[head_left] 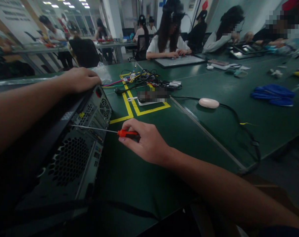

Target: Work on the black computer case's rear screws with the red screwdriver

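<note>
A black desktop computer case (65, 121) stands at the left, its metal rear panel with vent holes and ports turned towards the right. My left hand (84, 80) lies over the top of the case near its far rear corner, fingers draped flat and close together. Gripped by my right hand (145, 140) is a screwdriver (126, 133) with an orange and black handle. Its long thin shaft points left, and the tip meets the rear panel near the upper edge, beside the slot covers. Whether the tip sits in a screw is too small to tell.
Beyond the case lie yellow tape marks (149, 111), tangled cables (145, 78) and a white-edged item (150, 102). A pale oval device (209, 103) and a blue cloth bundle (272, 94) are farther right on the green table (196, 138). Several people work across the room.
</note>
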A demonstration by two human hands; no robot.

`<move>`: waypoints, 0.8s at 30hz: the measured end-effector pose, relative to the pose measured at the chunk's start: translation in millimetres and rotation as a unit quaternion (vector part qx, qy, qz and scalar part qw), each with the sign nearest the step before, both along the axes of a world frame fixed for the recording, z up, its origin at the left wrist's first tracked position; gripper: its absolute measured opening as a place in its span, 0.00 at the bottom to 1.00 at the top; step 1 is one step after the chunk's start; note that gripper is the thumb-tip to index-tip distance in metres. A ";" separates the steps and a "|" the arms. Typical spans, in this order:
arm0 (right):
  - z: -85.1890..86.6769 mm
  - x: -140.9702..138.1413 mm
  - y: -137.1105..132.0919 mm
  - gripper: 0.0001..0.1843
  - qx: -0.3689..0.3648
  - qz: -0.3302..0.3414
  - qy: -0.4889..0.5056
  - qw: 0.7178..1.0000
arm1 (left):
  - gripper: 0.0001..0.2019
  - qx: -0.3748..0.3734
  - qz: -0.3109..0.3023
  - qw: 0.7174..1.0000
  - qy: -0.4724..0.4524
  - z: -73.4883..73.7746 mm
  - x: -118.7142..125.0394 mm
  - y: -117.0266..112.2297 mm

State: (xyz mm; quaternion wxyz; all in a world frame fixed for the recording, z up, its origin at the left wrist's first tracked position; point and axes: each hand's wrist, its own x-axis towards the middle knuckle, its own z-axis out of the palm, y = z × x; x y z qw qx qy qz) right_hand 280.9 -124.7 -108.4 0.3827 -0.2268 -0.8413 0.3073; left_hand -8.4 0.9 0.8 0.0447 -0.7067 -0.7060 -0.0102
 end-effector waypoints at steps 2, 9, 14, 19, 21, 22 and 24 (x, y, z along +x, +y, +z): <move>-1.1 -0.4 0.8 0.08 0.005 0.000 0.004 1.000 | 0.36 -0.003 0.018 1.000 -0.012 0.3 2.3 -1.2; 0.0 0.9 0.9 0.08 0.006 -0.002 0.002 1.000 | 0.36 0.004 0.033 0.999 -0.025 0.2 7.1 -3.4; 2.5 2.6 0.5 0.08 -0.001 0.003 -0.001 1.000 | 0.37 -0.005 0.033 0.999 -0.019 1.1 6.4 -3.0; 1.1 2.1 1.1 0.08 0.002 0.003 0.008 1.000 | 0.37 -0.009 0.029 1.000 -0.010 1.9 7.8 -3.6; 0.3 1.7 0.8 0.09 0.002 -0.001 0.012 1.000 | 0.36 -0.010 0.035 0.999 -0.009 2.3 9.1 -3.9; 0.1 1.5 0.5 0.09 0.001 -0.004 0.013 1.000 | 0.36 -0.009 0.037 0.999 -0.010 2.4 9.7 -3.9; 0.5 1.4 0.0 0.09 -0.004 -0.004 0.017 1.000 | 0.36 -0.008 0.039 0.999 -0.010 2.7 10.3 -3.6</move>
